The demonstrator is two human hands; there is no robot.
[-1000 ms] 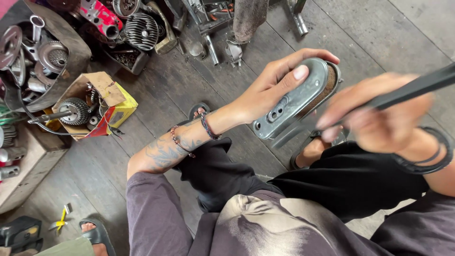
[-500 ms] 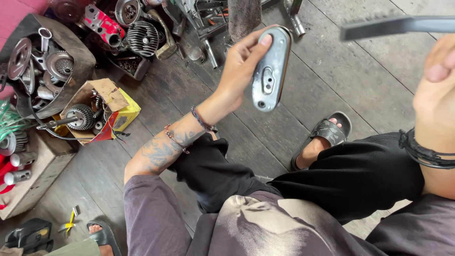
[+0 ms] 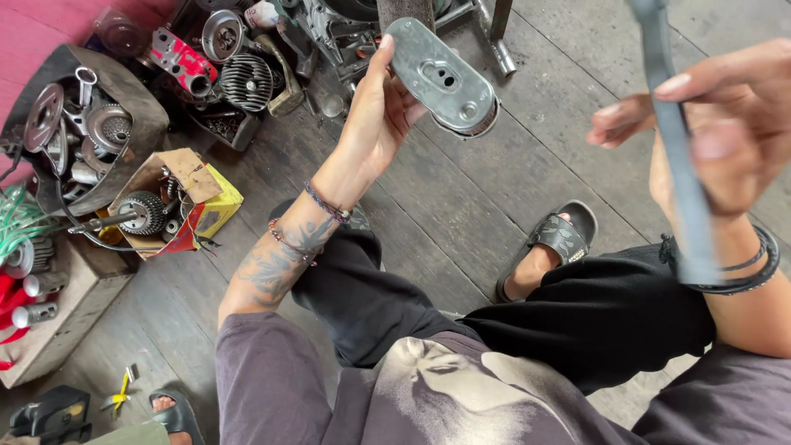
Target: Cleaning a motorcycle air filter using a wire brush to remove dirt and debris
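Gripping an oval metal cover (image 3: 441, 78), left hand (image 3: 375, 115) outstretched; right hand (image 3: 725, 124) pinching a dark strap (image 3: 680, 156).

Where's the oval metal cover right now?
In the head view it is upper centre, the oval metal cover held up in the left hand above the wooden floor, just right of the pile of engine parts.

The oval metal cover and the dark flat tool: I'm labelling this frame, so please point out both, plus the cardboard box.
oval metal cover (image 3: 442, 79), head view, on its flat grey face.
dark flat tool (image 3: 681, 156), head view, mid-shaft.
cardboard box (image 3: 191, 168), head view, on its brown flap.
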